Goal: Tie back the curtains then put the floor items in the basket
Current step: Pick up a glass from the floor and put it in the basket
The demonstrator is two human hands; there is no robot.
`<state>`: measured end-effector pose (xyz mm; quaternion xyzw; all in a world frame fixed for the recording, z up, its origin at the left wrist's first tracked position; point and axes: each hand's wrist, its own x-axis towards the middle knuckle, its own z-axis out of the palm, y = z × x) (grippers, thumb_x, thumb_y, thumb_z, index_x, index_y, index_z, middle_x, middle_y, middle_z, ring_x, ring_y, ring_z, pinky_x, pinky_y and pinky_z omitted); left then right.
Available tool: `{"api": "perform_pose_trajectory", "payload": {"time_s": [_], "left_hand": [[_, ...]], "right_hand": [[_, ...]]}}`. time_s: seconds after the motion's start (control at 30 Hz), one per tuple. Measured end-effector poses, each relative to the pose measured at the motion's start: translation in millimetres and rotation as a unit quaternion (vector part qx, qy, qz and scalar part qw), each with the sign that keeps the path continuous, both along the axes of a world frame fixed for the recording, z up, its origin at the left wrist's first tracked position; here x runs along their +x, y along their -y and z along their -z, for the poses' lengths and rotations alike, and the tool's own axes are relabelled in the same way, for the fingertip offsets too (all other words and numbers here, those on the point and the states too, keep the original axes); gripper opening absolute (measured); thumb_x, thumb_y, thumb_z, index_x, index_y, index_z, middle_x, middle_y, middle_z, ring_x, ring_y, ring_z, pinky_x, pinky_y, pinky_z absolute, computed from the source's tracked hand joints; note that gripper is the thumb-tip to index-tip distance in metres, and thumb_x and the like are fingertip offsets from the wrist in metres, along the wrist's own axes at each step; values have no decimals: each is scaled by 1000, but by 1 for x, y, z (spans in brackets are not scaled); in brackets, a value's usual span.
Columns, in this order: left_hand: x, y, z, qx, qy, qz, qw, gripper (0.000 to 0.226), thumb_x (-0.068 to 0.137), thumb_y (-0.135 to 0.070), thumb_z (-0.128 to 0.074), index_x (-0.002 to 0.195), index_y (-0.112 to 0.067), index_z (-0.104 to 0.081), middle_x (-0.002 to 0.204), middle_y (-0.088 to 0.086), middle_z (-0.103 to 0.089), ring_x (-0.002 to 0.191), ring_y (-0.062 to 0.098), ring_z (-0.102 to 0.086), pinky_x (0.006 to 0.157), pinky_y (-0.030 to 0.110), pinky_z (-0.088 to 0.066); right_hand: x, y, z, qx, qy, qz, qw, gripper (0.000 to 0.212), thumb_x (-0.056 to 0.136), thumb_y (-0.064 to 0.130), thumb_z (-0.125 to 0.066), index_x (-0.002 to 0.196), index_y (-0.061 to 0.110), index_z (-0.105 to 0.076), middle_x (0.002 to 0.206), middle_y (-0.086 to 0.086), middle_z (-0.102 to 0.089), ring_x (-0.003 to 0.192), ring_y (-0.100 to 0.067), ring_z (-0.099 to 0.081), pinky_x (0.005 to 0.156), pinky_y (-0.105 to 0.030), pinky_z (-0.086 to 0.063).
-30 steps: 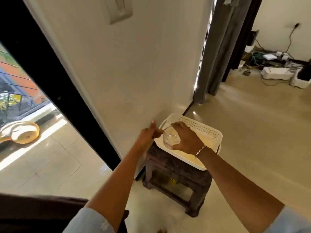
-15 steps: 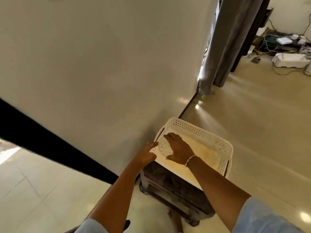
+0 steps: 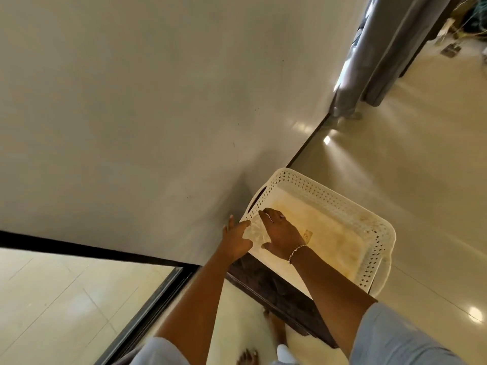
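Two hands meet at the 8 o'clock corner of the white perforated plastic basket, which sits on a dark brown stool. The right hand curls over a clear faceted glass-like piece just inside the rim. The left hand lies against that corner; whether it grips, I cannot tell. The basket seems to overhang the stool toward 4 o'clock, so a careless shove might tip it, or the piece could slip and crack.

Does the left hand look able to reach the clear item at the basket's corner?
Probably yes. The left hand sits right beside the clear item at the basket corner. The right hand covers its top, but the side facing the left hand looks free.
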<state>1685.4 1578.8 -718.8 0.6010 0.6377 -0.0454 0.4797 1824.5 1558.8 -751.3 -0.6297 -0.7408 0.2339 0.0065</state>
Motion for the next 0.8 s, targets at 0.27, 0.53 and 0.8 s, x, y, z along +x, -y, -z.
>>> {"api": "perform_pose_trajectory", "payload": {"time_s": [0.27,0.53,0.8], "left_hand": [[0,3,22,-32,-22,39,998,68,91,-12,-52,148,-21,-15,157,10,5,143,36,-7,116,48,-17],[-1,15,7,142,-82,131,978,72,93,-31,-49,147,-10,-6,157,10,-1,145,28,4,117,39,-1],[-17,39,-49,257,-120,199,938,85,91,-58,-33,147,-11,11,156,12,16,143,27,17,114,39,11]], "right_hand": [[-3,0,16,-2,11,-18,1000,82,78,25,-67,145,7,-21,150,-13,-25,137,-31,-25,108,-36,-33],[8,8,2,32,36,25,999,86,88,43,-54,148,7,-4,156,-15,-9,144,-29,-9,116,-36,-17],[11,40,-69,114,88,68,987,88,90,46,-49,147,8,6,156,-18,6,145,-33,4,116,-37,1]]}}
